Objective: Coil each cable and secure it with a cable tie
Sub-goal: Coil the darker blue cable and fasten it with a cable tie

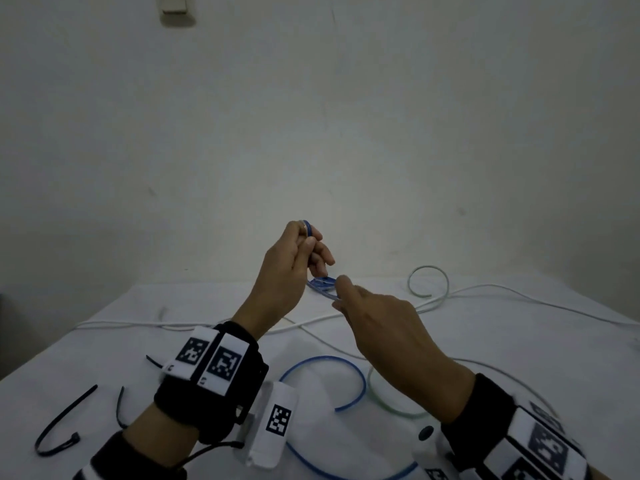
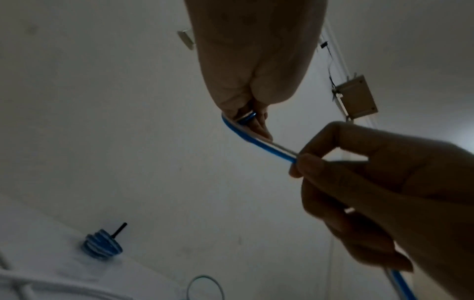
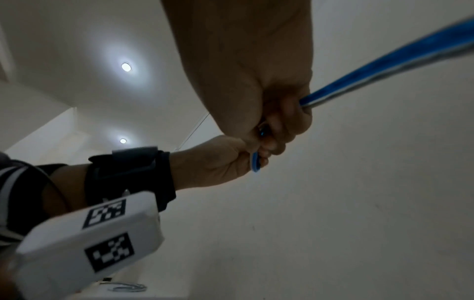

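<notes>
A blue cable [image 1: 362, 375] with a pale strand beside it lies in loops on the white table [image 1: 519, 355] and rises to my hands. My left hand [image 1: 311, 244] is raised above the table, its fingers curled round a tight turn of the blue cable [image 2: 256, 140]. Just right of it and lower, my right hand [image 1: 341, 292] pinches the same cable [image 3: 384, 60] between thumb and forefinger, with a short taut stretch between the hands. The wrist views show the left hand [image 2: 246, 119] and the right hand [image 3: 271, 138] gripping.
A small blue coil [image 2: 102, 243] bound with a black tie sits on the table behind the hands. Long white cables [image 1: 519, 292] cross the back of the table. Loose black cable ties [image 1: 65, 415] lie at the front left. A wall stands close behind.
</notes>
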